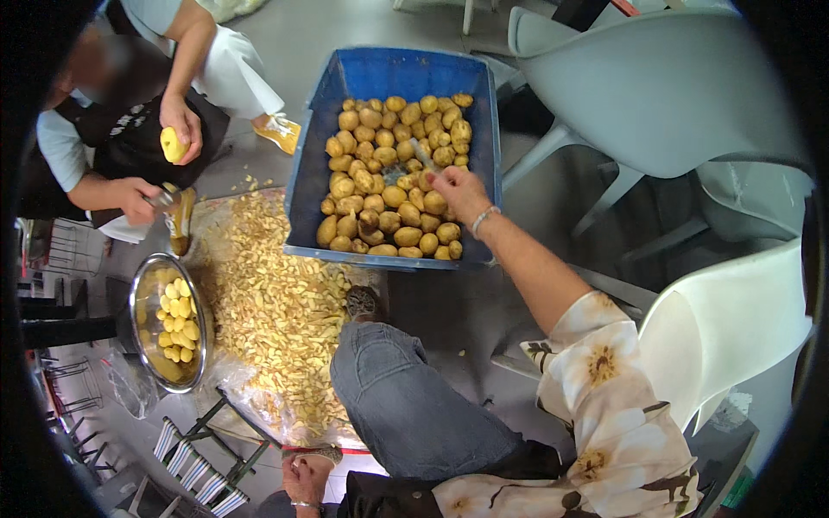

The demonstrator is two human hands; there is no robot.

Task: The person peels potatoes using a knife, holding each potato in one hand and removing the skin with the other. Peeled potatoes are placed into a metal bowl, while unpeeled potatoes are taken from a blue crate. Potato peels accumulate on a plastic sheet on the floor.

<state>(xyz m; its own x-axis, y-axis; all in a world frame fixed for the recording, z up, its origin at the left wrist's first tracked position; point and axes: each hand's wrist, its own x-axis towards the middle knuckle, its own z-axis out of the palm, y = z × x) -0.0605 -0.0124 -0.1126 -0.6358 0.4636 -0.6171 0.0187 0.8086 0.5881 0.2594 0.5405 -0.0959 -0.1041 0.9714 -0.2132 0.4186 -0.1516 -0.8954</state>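
My right hand [461, 194] reaches over the blue plastic crate [395, 262]. Thumb and fingers grip a thin, pale, blurred tool [422, 154], whose exact kind I cannot tell. Beneath it lie many unpeeled potatoes [408, 236], spread over the crate's bottom. My left hand [306, 476] is low in the picture near my leg, with its fingers curled. Whether it holds anything is hidden. Potato peelings [278, 311] cover a plastic sheet left of my jeans-clad leg [414, 395]. A metal bowl [203, 349] with peeled potatoes [176, 320] stands beyond them.
At upper left a seated person in a dark apron [139, 129] holds a peeled potato [172, 145] in one hand and a small peeling tool [165, 196] in the other. White chairs [719, 330] stand at right. A striped folding stool [194, 466] is at lower left.
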